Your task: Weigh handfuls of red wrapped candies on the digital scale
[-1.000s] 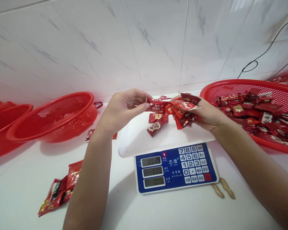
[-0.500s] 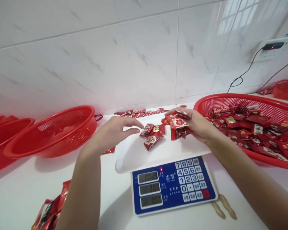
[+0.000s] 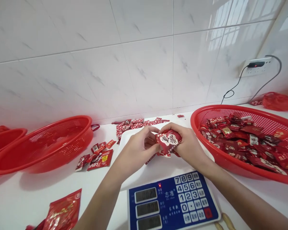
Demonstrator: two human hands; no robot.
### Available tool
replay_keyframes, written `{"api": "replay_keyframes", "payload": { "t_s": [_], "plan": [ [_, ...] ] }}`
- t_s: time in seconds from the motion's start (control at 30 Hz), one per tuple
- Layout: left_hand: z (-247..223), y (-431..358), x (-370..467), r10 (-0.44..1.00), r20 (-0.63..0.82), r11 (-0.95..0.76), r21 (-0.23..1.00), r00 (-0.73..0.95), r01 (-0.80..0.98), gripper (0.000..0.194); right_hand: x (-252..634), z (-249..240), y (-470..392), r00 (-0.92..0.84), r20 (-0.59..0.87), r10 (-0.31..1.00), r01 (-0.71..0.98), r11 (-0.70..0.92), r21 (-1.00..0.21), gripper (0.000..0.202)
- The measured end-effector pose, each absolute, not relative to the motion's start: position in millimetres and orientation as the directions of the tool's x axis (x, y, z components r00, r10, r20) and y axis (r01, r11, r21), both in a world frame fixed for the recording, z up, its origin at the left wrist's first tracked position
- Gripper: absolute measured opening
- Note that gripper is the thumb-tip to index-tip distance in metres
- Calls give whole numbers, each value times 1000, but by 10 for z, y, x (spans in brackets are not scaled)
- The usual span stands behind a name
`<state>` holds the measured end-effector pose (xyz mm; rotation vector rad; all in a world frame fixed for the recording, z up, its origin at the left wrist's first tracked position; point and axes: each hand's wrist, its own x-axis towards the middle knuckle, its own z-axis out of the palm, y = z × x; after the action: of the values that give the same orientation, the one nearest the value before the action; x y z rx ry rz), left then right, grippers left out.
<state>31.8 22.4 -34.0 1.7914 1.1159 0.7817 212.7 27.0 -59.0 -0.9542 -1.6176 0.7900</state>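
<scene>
Over the white tray of a digital scale, my two hands meet around a bunch of red wrapped candies. My right hand is closed around the bunch from the right, its fingers over the top. From the left, my left hand presses its thumb and curled fingers against the same candies. A packet with white lettering faces me. More red-patterned packets show beneath it, partly hidden by my hands. The tray lies under both hands, above the blue keypad panel.
A red basket heaped with wrapped candies stands at right, another red basket at left. Loose candies lie left of the tray, more behind it. A red packet is at front left, peanuts at lower right.
My left hand has moved right and closed on the candies beside my right hand. The candies that lay on the tray are now gathered in my hands. The view has tilted up.
</scene>
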Motion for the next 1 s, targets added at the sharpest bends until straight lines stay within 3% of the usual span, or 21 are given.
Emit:
{"api": "replay_keyframes", "payload": {
  "t_s": [0.07, 0.17, 0.3, 0.5, 0.6, 0.7, 1.0],
  "plan": [
    [-346, 264, 284, 914, 83, -242, 897, 398, 370, 27, 2141, -587, 281, -148, 405, 902, 207, 428, -880, 29],
    [-326, 314, 201, 933, 124, -269, 866, 338, 423, 27, 2178, -566, 328, -186, 184, 965, 177, 217, -960, 35],
    [-305, 329, 128, 950, 105, -219, 894, 294, 391, 28, 2209, -534, 375, -315, -31, 949, 81, -6, -997, 19],
    [-330, 343, 145, 965, 119, -186, 938, 234, 292, 38, 2259, -535, 400, -375, -8, 927, -100, -49, -994, 28],
    [-356, 364, 185, 968, 157, -200, 954, 195, 222, 43, 2274, -540, 400, -351, 11, 936, -145, -43, -988, 21],
    [-372, 369, 233, 971, 169, -195, 969, 167, 149, 47, 2267, -549, 402, -364, 9, 931, -162, -54, -985, 28],
    [-259, 432, 77, 929, 40, -170, 930, 369, 326, 40, 2301, -557, 436, -311, -8, 950, -60, -28, -998, 29]
  ]
}}
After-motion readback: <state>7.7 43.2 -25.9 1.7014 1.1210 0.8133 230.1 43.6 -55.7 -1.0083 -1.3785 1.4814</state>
